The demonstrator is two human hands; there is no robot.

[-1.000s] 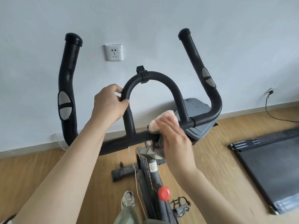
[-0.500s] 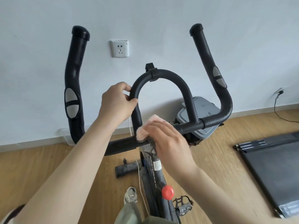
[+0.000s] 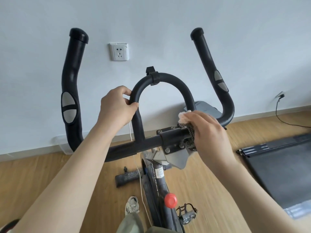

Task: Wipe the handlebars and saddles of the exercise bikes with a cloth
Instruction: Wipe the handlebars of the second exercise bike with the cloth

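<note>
We hold the exercise bike's black foam-padded handlebar (image 3: 168, 79) with both hands. Our left hand (image 3: 116, 107) has its fingers (image 3: 125, 92) and thumb curled around the left side of the central loop. Our right hand (image 3: 208, 132) clamps a fluffy peach cloth with a dark mesh face (image 3: 187, 129) around the crossbar, just right of the bolted centre bracket (image 3: 170, 140). A round red knob (image 3: 170, 200) sits on the frame below, and a white wall socket (image 3: 119, 51) is behind.
</note>
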